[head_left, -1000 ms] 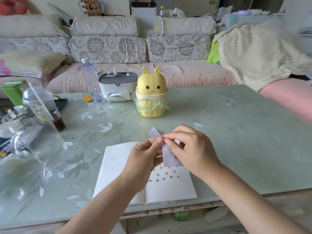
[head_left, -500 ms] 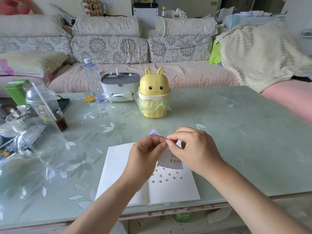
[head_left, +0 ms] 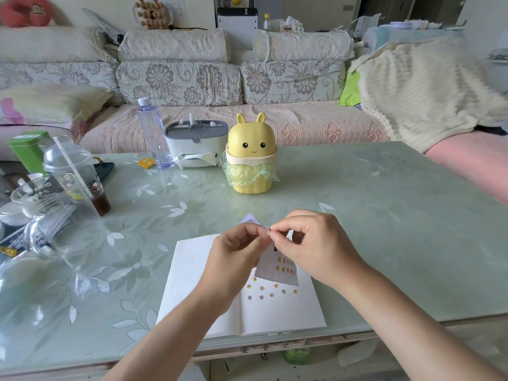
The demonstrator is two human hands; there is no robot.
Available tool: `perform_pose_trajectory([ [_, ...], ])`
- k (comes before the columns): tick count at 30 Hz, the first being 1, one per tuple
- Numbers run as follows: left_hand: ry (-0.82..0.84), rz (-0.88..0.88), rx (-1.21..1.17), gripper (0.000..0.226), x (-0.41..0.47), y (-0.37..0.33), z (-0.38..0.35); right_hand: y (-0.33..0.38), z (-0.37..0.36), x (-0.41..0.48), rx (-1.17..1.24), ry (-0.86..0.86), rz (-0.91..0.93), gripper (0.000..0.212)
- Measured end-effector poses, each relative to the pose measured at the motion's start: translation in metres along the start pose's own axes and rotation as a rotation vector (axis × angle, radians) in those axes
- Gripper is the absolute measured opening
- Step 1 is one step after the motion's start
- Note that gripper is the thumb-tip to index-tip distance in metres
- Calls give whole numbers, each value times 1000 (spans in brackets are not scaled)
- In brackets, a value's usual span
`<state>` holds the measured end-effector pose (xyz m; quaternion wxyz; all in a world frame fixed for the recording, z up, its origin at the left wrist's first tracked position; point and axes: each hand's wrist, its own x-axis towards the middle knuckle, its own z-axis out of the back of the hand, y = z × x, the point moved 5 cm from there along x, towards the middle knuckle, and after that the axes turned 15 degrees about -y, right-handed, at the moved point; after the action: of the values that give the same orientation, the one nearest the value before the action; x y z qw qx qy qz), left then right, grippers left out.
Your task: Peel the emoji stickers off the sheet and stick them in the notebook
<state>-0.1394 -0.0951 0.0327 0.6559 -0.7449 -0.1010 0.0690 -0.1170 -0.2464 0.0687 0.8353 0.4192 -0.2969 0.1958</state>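
Now left hand (head_left: 233, 257) and right hand (head_left: 310, 248) pinch the sheet (head_left: 280, 273) over the open notebook (head_left: 192, 284).
Fingertips (head_left: 275, 235) meet at its top edge; whether they've lifted anything is too small to tell. The stickers (head_left: 286, 264) are tiny: pulled hastily, one could tear or fold onto itself.

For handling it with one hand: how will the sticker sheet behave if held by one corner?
The sticker sheet hangs thin from the pinching left hand and right hand, so it probably flops and weighs little. Its bent top suggests easy creasing.
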Motion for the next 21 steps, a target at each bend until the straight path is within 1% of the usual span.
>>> perform_pose_trajectory([
  [4, -14, -17, 34, 15, -2, -2, 0, 7, 2, 0, -155, -22, 82, 15],
  [7, -11, -10, 40, 22, -1, -3, 2, 7, 1, -2, -163, -20, 76, 21],
  [9, -10, -11, 47, 22, -1, -3, 2, 5, 0, -2, -146, -20, 59, 21],
  [12, -13, -4, 51, 16, 0, -2, 3, 4, 0, 0, -109, -32, 16, 14],
  [14, -14, 5, 38, 17, 0, -3, 4, 4, -1, 0, -45, -38, -26, 12],
  [18, -10, 16, 15, 14, 1, -5, 5, -1, -5, 0, 72, 13, -183, 15],
  [21, -15, 15, 65, 12, 2, -5, 7, -5, -8, 0, 113, 37, -261, 18],
])
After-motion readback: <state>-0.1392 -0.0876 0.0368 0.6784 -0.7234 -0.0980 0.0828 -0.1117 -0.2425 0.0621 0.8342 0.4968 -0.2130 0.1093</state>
